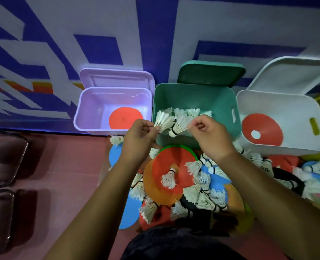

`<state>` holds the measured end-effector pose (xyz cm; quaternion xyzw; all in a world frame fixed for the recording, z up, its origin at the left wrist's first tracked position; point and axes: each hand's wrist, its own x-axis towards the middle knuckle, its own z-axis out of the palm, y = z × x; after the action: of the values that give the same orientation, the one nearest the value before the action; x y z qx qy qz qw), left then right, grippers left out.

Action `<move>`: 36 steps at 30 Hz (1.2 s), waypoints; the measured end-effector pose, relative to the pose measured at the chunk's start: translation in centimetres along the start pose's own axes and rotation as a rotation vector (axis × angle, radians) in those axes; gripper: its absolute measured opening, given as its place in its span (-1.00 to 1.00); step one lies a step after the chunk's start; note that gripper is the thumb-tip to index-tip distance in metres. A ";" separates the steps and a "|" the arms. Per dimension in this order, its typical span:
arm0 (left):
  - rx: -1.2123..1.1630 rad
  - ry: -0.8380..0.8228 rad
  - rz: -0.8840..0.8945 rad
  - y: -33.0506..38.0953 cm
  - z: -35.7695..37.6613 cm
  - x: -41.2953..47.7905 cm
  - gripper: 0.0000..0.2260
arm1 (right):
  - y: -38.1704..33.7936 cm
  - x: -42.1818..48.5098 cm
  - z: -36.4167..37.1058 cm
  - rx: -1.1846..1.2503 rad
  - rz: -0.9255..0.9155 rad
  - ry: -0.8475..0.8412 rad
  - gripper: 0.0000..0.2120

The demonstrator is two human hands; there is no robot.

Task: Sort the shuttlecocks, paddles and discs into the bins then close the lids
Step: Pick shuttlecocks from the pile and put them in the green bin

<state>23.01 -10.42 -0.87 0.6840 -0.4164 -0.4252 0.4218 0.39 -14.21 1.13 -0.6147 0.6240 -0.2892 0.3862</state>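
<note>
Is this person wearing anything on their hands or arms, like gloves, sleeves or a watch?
No. The left hand and right hand are bare, with no gloves, and no ring shows. Both forearms are bare as far as the frame shows: no sleeve, watch or band. The only clothing in view is a dark garment at the bottom edge.

A blue-and-white geometric-patterned woven surface [155, 25] fills the view from 9 through 12 to 2 o'clock, with orange stripes [42, 89] at 9 o'clock. Below it lies dull reddish-brown flooring [67, 175]. Two dark padded metal-framed seats [3, 156] sit at 8 o'clock in dim light.
</note>
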 end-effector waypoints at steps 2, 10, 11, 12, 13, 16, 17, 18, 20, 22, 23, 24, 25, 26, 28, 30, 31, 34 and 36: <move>0.054 -0.014 0.013 0.7 1.6 0.4 -0.81 | 0.9 0.4 -2.1 0.017 0.059 0.061 -0.89; 0.346 0.004 0.030 2.1 4.5 1.5 -0.77 | 4.5 -0.1 -6.9 0.070 0.173 0.120 -0.93; 0.368 0.006 0.035 2.0 4.6 1.4 -0.77 | 4.7 -0.3 -7.0 0.074 0.173 0.116 -0.93; 0.380 0.010 0.036 2.0 4.7 1.1 -0.78 | 4.9 -0.5 -7.1 0.080 0.172 0.111 -0.93; 0.383 0.015 0.039 2.0 4.7 0.8 -0.78 | 4.9 -0.7 -7.1 0.087 0.172 0.107 -0.93; 0.376 0.021 0.049 2.1 4.4 -0.6 -0.81 | 4.8 -1.0 -7.0 0.087 0.172 0.090 -0.92; 0.368 0.024 0.049 2.0 4.2 -1.0 -0.82 | 4.6 -0.9 -6.9 0.083 0.166 0.087 -0.92; 0.361 0.028 0.042 2.0 3.9 -1.5 -0.84 | 4.4 -0.8 -6.8 0.084 0.157 0.084 -0.92; 0.352 0.040 0.022 1.9 3.3 -2.6 -0.88 | 3.9 -0.4 -6.7 0.091 0.138 0.080 -0.92; 0.350 0.053 0.003 1.7 2.5 -3.6 -0.92 | 3.0 0.2 -6.4 0.075 0.120 0.094 -0.91; 0.337 0.053 -0.008 1.5 2.1 -4.1 -0.93 | 2.5 0.6 -6.2 0.067 0.108 0.099 -0.91; 0.313 0.046 -0.025 1.3 1.7 -4.6 -0.93 | 2.1 1.1 -5.9 0.073 0.097 0.098 -0.92; 0.278 0.038 -0.048 1.1 1.3 -5.1 -0.93 | 1.7 1.8 -5.4 0.090 0.088 0.088 -0.93; 0.254 0.036 -0.078 0.9 0.8 -5.6 -0.93 | 1.2 2.4 -5.0 0.100 0.082 0.063 -0.90; 0.229 0.051 -0.115 0.4 -0.1 -6.7 -0.94 | 0.2 3.4 -4.2 0.062 0.067 -0.047 -0.67; 0.198 0.077 -0.142 -0.3 -1.0 -7.8 -0.94 | -0.5 3.9 -3.2 -0.030 0.048 -0.184 -0.47; 0.179 0.092 -0.156 -0.8 -1.6 -8.2 -0.93 | -0.8 3.8 -2.7 -0.078 0.036 -0.235 -0.47; 0.144 0.138 -0.204 -2.4 -3.4 -9.3 -0.90 | -0.2 2.8 -1.2 -0.145 0.013 -0.284 -0.74; 0.101 0.157 -0.233 -3.5 -4.4 -9.7 -0.90 | 0.2 2.0 -0.2 -0.152 0.005 -0.275 -0.87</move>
<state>24.97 0.61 -0.66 0.7791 -0.3207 -0.3953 0.3659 0.20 -16.16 0.87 -0.6745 0.5868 -0.1531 0.4211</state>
